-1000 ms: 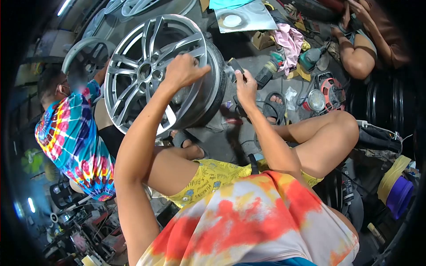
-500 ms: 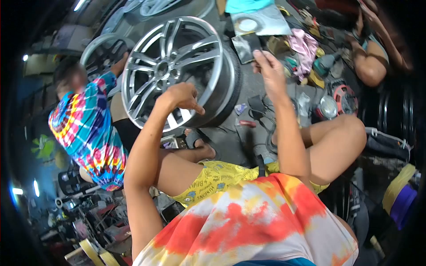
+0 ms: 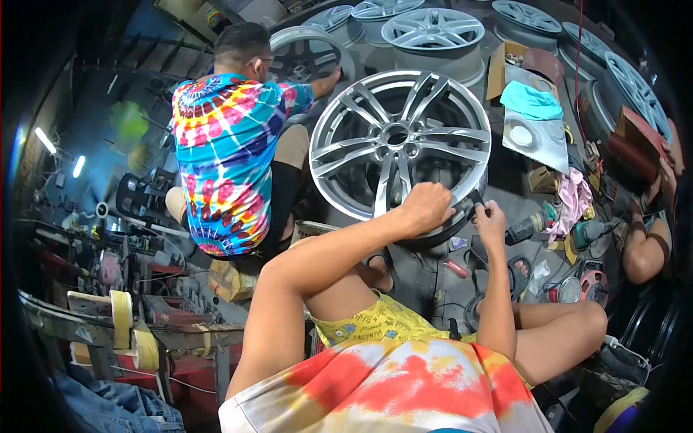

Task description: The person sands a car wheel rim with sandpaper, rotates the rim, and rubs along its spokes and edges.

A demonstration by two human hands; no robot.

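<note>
In front of me a silver multi-spoke alloy wheel [image 3: 395, 135] lies face up, tilted toward me, on top of a tire. My left hand [image 3: 427, 206] is curled closed over the wheel's near right rim, and its fingertips are hidden. Just to its right, my right hand [image 3: 489, 225] is closed in a pinch. A small dark strip [image 3: 468, 205] shows between the two hands and appears to be at the right fingertips; its kind is unclear. The hands are close together but apart.
A co-worker [image 3: 225, 155] in a tie-dye shirt sits at left, one hand on another wheel [image 3: 307, 61]. Several grey wheels [image 3: 433, 32] stand behind. At right are a panel with a turquoise cloth [image 3: 530, 101], a pink cloth [image 3: 570, 206], power tools [image 3: 595, 232] and another person's leg [image 3: 647, 249].
My view has swung, so the wheel and co-worker appear farther right and lower. My hands have come closer together; the left has moved to the wheel's near right edge and curled tighter.
</note>
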